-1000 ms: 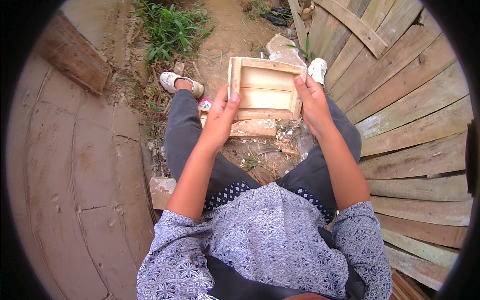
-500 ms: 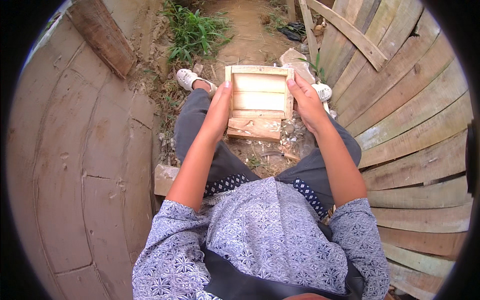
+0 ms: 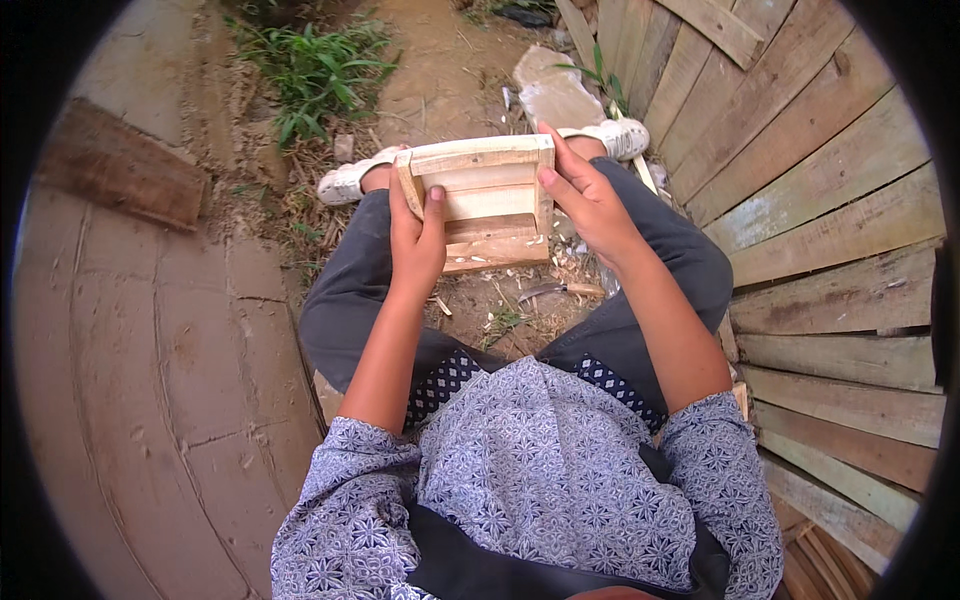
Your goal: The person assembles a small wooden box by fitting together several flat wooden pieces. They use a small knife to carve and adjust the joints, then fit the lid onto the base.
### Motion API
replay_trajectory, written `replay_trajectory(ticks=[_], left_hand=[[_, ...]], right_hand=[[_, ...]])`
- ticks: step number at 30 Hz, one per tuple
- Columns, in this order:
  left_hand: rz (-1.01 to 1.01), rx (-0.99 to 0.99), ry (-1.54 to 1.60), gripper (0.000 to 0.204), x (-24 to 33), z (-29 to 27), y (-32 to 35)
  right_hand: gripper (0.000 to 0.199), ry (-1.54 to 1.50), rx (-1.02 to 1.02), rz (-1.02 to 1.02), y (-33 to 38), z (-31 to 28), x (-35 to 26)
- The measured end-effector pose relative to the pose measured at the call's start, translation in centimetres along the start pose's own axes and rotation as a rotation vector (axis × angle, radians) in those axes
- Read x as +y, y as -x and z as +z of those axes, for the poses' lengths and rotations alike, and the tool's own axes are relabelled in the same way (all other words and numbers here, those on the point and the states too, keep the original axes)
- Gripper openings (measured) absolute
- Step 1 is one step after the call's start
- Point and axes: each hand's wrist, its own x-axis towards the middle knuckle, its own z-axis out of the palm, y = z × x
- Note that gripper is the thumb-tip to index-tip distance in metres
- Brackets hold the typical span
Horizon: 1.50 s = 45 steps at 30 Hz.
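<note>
A shallow wooden box [image 3: 478,155] of pale planks is held up between my two hands, tilted so its inside faces me. My left hand [image 3: 415,240] grips the left side, its thumb over the frame and reaching inside. Round the right side wraps my right hand [image 3: 588,200], thumb on the near face and a finger behind the top corner. Just below the box lies a wooden block [image 3: 497,256] on the ground, partly hidden by it. Nearer to me is a curved knife [image 3: 562,290] with a wooden handle, touched by neither hand.
Wood chips and dirt cover the ground between my legs. A plank fence [image 3: 815,215] runs along the right; a mud-coloured block wall [image 3: 150,370] rises on the left with a brown board [image 3: 125,165]. Grass [image 3: 315,70] and a flat stone [image 3: 565,90] are ahead.
The box has moved slightly left and tipped, its top edge leaning toward me. My left thumb has shifted over the frame into the box. The whole view has also turned a little.
</note>
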Motion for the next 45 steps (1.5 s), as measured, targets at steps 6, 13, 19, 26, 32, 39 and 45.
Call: replay_trajectory(ticks=[6,13,19,26,32,39,45], left_hand=[[-0.148,-0.042,0.001,0.056,-3.6,0.1,0.0],[-0.344,-0.063,0.018,0.056,-6.6,-1.3,1.3],[-0.428,-0.088,-0.028,0.057,-10.1,-2.1,1.5],[-0.078,-0.316,-0.738,0.064,-12.8,0.2,1.2],[-0.015,-0.68,-0.878,0.057,-14.4,3.8,5.2],[-0.025,-0.742,-0.944,0.052,-16.2,3.5,6.6],[-0.04,-0.723,-0.922,0.049,-16.3,3.4,6.6]], right_hand=[[0.058,0.012,0.082,0.182,-1.3,-0.7,3.5],[0.058,0.005,0.108,0.372,-2.0,-0.4,7.4],[0.056,0.014,0.103,0.516,-2.6,-0.7,10.6],[0.057,-0.121,0.274,0.833,0.5,-3.9,17.4],[0.07,-0.124,0.282,0.966,2.0,-4.7,23.6],[0.055,0.437,0.076,1.003,2.9,-7.1,24.3],[0.058,0.88,-0.176,1.068,7.6,-11.8,26.9]])
